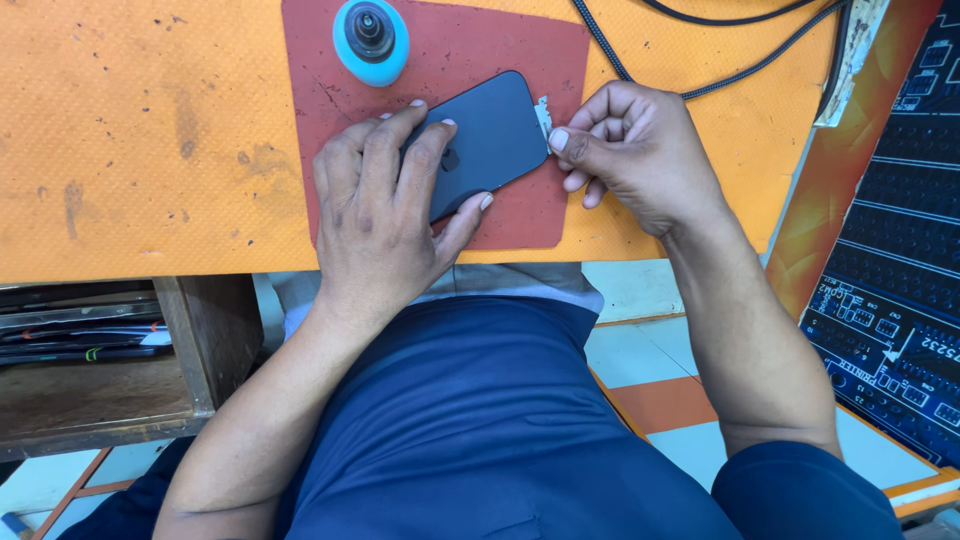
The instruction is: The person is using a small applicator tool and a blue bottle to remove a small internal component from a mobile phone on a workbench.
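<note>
Orange mat (130,140): left hand (375,215) pins phone (490,135); right hand (625,155) pinches blade (543,113).

My left hand (385,215) lies over the dark phone (490,135), so its lower left half is out of sight under my palm and fingers. In my right hand (625,155) only a sliver of the small metal blade (544,115) pokes out; the rest is buried between thumb and fingers. The blue suction cup (371,40) loses its top to the frame edge. The black cables (700,60) run off the top too. The shelf items (80,335) below are too dim to tell.
</note>
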